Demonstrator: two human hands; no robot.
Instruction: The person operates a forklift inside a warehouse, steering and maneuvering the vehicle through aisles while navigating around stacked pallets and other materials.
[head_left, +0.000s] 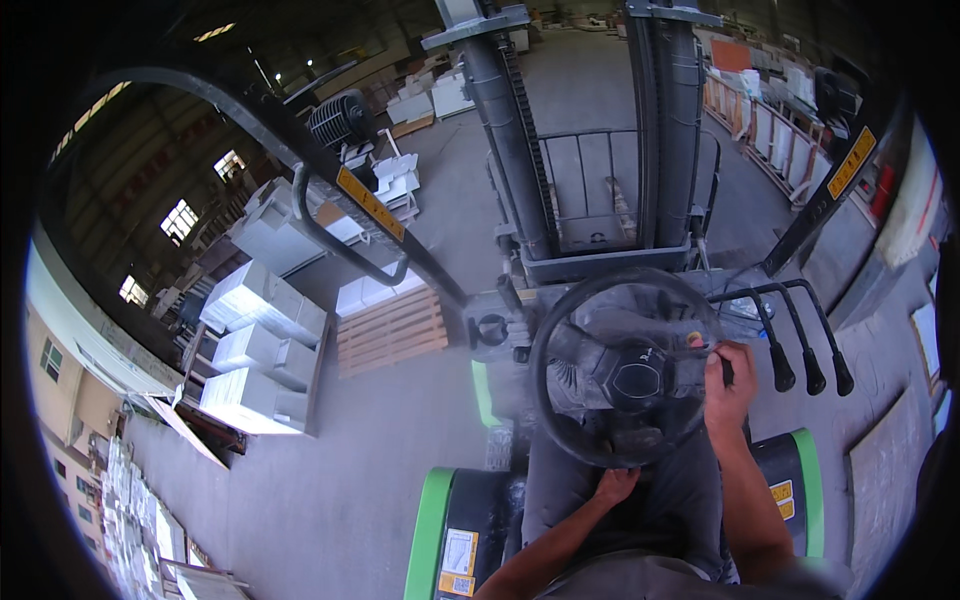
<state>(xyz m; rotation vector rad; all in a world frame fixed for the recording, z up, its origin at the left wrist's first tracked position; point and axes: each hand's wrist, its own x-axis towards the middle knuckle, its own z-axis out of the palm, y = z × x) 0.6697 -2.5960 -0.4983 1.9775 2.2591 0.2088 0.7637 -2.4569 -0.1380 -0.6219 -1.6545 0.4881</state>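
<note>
A black steering wheel is in front of me, with a round hub in the middle. At the bottom of its rim is my left hand, the fingers curled under and partly hidden by the rim. My right hand is closed at the right side of the rim, thumb and fingers bent round a dark part there. Three black-knobbed levers stand just right of that hand, apart from it. Left of the wheel is a short upright lever that neither hand touches.
Ahead rises the forklift mast, with a fork low beyond it. On the left are a wooden pallet and stacked white-wrapped blocks. Slabs in racks line the right. A dark frame bar slants up there.
</note>
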